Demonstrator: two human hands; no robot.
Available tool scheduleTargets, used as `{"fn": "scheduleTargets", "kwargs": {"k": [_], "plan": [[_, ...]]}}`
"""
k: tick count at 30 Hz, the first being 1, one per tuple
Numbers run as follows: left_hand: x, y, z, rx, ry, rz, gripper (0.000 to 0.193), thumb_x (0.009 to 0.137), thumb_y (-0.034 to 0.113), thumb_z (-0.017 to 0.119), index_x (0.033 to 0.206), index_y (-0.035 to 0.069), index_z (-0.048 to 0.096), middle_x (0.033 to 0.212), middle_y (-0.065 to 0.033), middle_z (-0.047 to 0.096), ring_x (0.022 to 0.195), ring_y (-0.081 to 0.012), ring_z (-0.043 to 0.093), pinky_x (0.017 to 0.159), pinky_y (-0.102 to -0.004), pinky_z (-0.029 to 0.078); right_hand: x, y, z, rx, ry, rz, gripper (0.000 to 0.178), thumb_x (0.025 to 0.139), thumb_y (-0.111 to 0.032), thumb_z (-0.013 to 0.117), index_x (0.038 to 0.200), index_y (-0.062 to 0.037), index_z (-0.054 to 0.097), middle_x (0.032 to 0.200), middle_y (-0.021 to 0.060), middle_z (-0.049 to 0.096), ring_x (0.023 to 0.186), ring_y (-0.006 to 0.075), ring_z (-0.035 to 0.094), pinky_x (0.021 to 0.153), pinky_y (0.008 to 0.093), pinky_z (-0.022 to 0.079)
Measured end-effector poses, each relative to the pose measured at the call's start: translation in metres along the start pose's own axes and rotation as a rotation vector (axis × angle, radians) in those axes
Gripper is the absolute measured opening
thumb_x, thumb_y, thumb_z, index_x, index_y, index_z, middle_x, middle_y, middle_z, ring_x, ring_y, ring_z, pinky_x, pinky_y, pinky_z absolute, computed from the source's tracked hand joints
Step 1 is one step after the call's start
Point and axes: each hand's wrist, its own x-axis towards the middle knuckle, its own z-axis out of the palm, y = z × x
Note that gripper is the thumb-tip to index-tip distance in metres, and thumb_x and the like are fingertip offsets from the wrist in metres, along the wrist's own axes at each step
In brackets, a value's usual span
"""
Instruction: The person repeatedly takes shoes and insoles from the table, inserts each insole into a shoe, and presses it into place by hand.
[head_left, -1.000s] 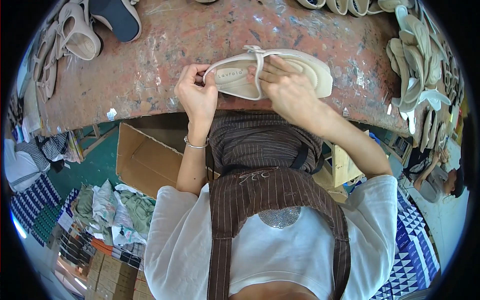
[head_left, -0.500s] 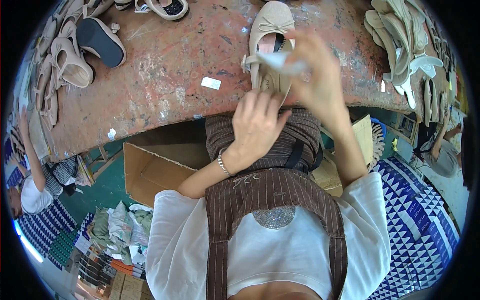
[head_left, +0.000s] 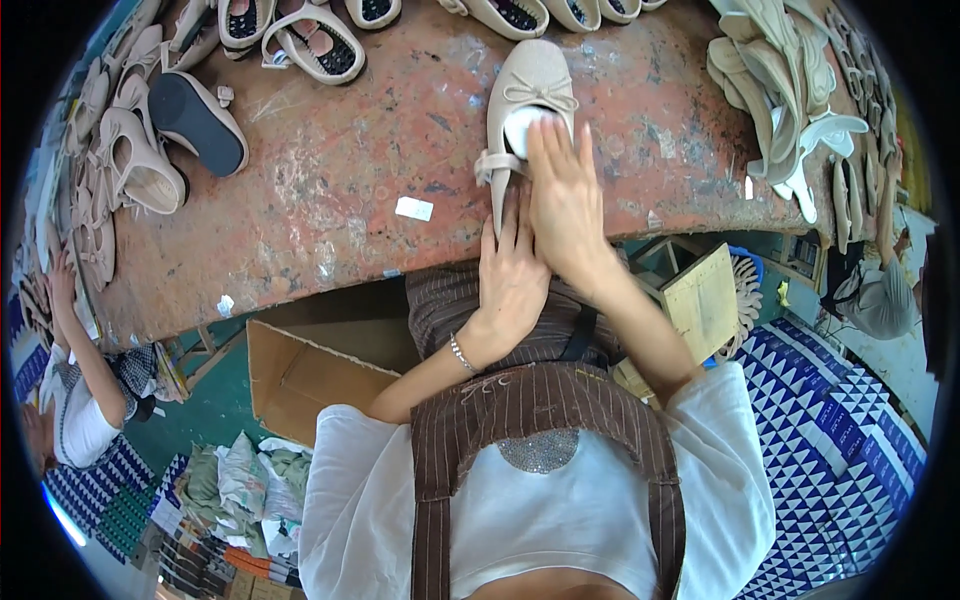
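Observation:
A beige ballet-style shoe (head_left: 528, 80) with a bow and a side strap lies on the bench, its toe pointing away from me. Inside its opening shows the rounded front of a white insole (head_left: 522, 130). My right hand (head_left: 568, 195) lies over the opening, fingers long and close together on the insole, the rest of which it covers. At the heel, my left hand (head_left: 513, 285) grips the shoe from the near side; its thumb and part of the heel are hidden behind the right hand.
The worn red bench (head_left: 330, 180) carries beige shoes (head_left: 140, 160) at left, more along the far edge, and a stack of pale insole-shaped pieces (head_left: 775, 90) at right. A paper label (head_left: 414, 208) lies left of my hands. Below stands an open cardboard box (head_left: 310, 375). Another person (head_left: 90, 400) works at left.
My right hand has come down from above the shoe, bringing the white insole into its opening. My left hand stays at the heel. The view has shifted, showing more of the far edge.

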Motion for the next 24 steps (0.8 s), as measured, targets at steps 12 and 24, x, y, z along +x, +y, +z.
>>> {"fn": "scheduleTargets", "kwargs": {"k": [12,24], "plan": [[-0.006,-0.003,0.009,-0.022,-0.005,0.005,0.045,0.086,0.016,0.058,0.129,0.002,0.058,0.129,-0.0184,0.057,0.127,-0.0367,0.046,0.103,-0.0495,0.036,0.012,-0.019,-0.015,-0.094,-0.32,0.161,0.055,0.084,-0.006,0.051,0.131,0.0208,0.042,0.123,0.0371,0.055,0.125,0.0444,0.053,0.119,0.0527,0.02],[0.023,0.002,-0.012,-0.179,0.271,-0.04,0.042,0.077,0.016,0.072,0.113,-0.003,0.061,0.125,-0.0204,0.056,0.125,-0.0377,0.048,0.104,-0.056,0.034,0.042,0.007,-0.024,-0.112,-0.285,-0.09,0.022,0.082,-0.012,0.057,0.096,0.0002,0.069,0.096,0.0189,0.068,0.095,0.0285,0.067,0.118,0.0617,0.013]]}}
